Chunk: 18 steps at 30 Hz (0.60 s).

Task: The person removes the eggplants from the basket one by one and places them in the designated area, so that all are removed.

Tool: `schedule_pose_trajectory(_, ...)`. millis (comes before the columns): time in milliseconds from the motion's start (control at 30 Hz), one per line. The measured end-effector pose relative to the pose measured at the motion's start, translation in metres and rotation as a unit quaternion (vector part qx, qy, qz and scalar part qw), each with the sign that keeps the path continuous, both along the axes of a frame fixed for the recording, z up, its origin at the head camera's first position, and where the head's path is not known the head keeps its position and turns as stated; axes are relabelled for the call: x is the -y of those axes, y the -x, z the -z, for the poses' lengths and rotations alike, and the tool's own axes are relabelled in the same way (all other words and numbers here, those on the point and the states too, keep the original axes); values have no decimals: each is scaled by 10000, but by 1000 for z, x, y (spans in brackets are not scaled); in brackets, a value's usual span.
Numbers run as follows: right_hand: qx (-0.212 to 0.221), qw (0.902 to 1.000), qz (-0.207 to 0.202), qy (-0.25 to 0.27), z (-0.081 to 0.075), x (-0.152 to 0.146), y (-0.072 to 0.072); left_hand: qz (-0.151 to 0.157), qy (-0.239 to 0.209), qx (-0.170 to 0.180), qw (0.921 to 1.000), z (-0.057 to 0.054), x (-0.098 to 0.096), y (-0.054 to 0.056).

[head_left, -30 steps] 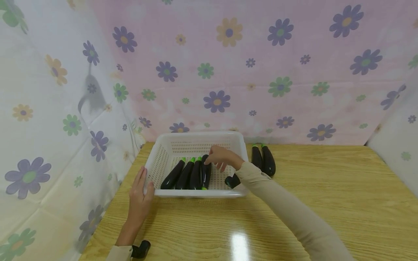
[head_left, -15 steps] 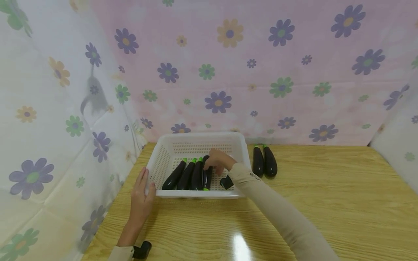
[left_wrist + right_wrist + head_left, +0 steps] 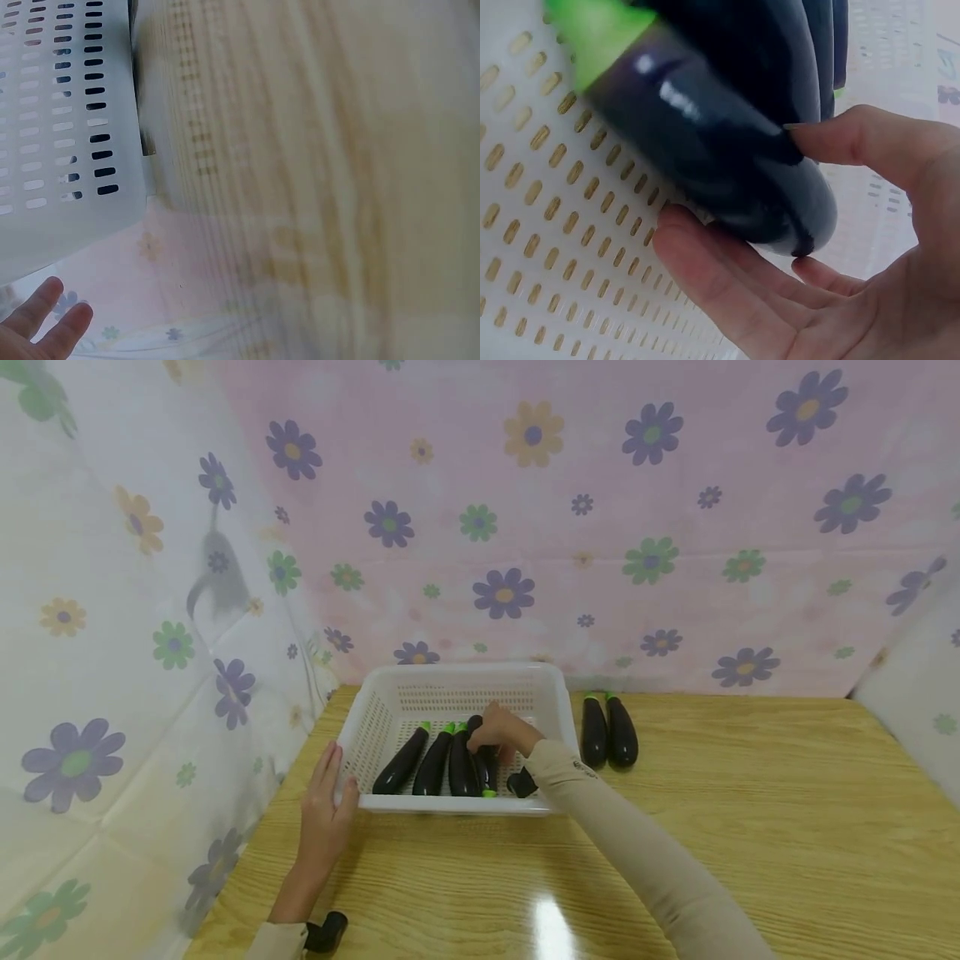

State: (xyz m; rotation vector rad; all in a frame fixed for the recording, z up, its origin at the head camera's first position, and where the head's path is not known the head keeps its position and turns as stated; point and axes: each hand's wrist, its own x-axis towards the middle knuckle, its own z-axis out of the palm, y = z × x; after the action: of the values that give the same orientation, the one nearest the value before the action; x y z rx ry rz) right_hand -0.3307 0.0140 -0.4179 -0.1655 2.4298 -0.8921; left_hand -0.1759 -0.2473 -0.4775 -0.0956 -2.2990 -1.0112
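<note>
In the head view, a white plastic basket (image 3: 457, 805) holds a row of glossy dark eggplants (image 3: 402, 763) with green caps. My right hand (image 3: 506, 731) reaches inside and grips the rightmost eggplant (image 3: 712, 142). In the right wrist view, the thumb lies along one side and the fingers on the other, near its rounded end; its green cap points away from the palm. My left hand (image 3: 324, 818) rests against the basket's near left corner with fairly straight fingers. In the left wrist view, two fingertips (image 3: 73, 319) show beside the perforated wall.
Two more eggplants (image 3: 609, 735) lie side by side on the wooden table (image 3: 750, 802), right of the basket. A flowered cloth (image 3: 570, 527) hangs behind the table, and another along the left side. Black wrist cameras (image 3: 326, 933) sit on both wrists.
My right hand has lowered onto the rightmost eggplant and taken hold of it. That eggplant has shifted slightly right, and its neighbours have moved a little too. The left hand stays at the corner.
</note>
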Motion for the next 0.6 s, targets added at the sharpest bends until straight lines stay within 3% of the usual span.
schedule_pose_trajectory(300,-115,9994,-141,-302,1,-7,1,22,-11,13,10000,0,-2,0)
schedule_pose_trajectory(600,-595,9974,-319,233,-13,-19,-4,-29,-35,81,10000,-1,-1,-1)
